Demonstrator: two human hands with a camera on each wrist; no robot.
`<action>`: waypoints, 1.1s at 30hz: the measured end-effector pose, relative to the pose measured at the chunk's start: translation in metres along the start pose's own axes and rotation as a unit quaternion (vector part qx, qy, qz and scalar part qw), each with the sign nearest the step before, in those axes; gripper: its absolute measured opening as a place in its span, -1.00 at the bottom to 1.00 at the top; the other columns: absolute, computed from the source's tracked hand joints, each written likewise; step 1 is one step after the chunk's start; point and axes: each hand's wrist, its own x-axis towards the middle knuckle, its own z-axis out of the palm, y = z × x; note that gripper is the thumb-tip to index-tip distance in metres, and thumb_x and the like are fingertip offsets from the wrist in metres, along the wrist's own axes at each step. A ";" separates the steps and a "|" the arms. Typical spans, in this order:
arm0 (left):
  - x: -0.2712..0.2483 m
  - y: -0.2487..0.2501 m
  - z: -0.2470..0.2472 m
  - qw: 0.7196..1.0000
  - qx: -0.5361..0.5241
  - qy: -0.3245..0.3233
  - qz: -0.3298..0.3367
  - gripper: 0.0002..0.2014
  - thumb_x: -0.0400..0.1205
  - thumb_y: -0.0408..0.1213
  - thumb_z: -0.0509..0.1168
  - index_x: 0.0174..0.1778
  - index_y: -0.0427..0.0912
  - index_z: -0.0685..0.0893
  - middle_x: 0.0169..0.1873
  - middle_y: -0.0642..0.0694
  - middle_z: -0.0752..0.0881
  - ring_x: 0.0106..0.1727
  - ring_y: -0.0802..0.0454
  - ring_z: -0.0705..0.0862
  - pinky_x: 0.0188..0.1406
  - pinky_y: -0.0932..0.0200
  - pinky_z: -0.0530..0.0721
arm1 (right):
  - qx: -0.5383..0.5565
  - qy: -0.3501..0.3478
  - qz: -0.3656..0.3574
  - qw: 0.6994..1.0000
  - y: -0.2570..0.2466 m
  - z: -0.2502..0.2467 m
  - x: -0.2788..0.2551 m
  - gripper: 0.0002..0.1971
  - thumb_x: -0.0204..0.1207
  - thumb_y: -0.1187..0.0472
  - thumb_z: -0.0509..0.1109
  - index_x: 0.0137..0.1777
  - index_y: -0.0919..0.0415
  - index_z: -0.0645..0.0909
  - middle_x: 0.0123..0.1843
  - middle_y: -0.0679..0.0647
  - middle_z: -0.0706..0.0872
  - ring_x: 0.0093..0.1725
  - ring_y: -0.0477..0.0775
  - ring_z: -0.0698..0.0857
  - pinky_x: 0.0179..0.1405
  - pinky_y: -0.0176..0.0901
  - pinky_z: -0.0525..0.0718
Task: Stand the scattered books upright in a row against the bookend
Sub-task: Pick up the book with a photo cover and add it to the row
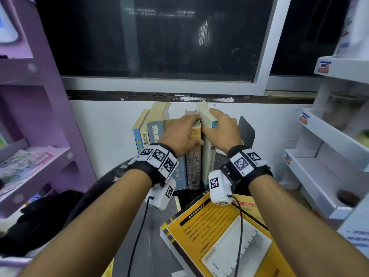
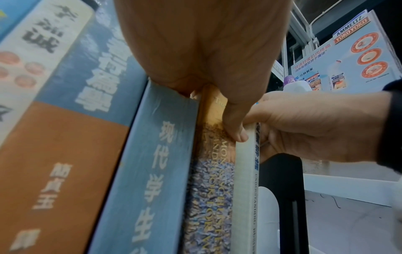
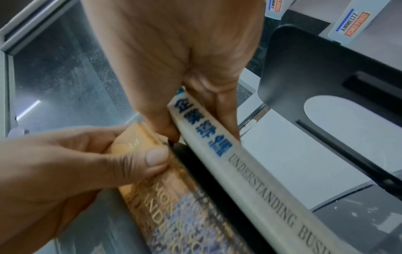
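Observation:
Several books stand upright in a row [image 1: 153,134] on a dark round table against the white wall. My left hand [image 1: 189,132] grips the top of a gold, mottled-spined book [image 2: 208,189], thumb on its spine. Beside it my right hand [image 1: 217,126] grips a tall white book [image 1: 207,156] lettered "Understanding Business" [image 3: 261,180], thumb on one cover and fingers on the other. This white book leans a little, with a narrow gap to the gold book. A black metal bookend [image 1: 247,130] stands just right of it, apart from it. A yellow book [image 1: 215,236] lies flat in front.
A purple shelf unit [image 1: 34,120] stands at the left and white display shelves [image 1: 329,140] at the right. A dark window [image 1: 159,37] fills the wall above the books. A black bundle [image 1: 44,212] lies at the table's left edge.

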 end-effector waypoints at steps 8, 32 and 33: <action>0.003 -0.003 0.003 1.000 0.000 0.002 0.007 -0.21 0.49 -0.03 0.47 0.60 -0.11 0.30 0.53 -0.07 0.44 0.50 -0.07 0.43 0.39 0.10 0.37 | -0.014 -0.117 -0.010 0.993 0.004 -0.019 0.002 -0.25 0.54 0.12 0.41 0.69 0.05 0.18 0.18 0.05 0.73 0.07 -0.01 0.68 0.00 -0.25 0.59; 0.006 -0.008 0.013 0.999 0.006 0.028 0.021 -0.29 0.54 -0.06 0.42 0.59 -0.09 0.32 0.51 -0.08 0.43 0.47 -0.09 0.45 0.39 0.01 0.42 | 0.090 -0.120 0.001 0.989 0.018 -0.013 0.002 -0.24 0.48 0.04 0.54 0.63 -0.11 0.27 0.31 0.06 0.71 0.26 0.07 0.70 0.18 0.17 0.73; 0.005 -0.008 0.013 0.999 0.003 0.032 0.020 -0.29 0.54 -0.07 0.42 0.59 -0.09 0.32 0.51 -0.09 0.43 0.46 -0.09 0.45 0.39 0.02 0.42 | 0.087 -0.118 0.000 0.989 0.018 -0.012 0.002 -0.24 0.48 0.03 0.54 0.63 -0.12 0.27 0.31 0.06 0.72 0.26 0.06 0.70 0.19 0.16 0.73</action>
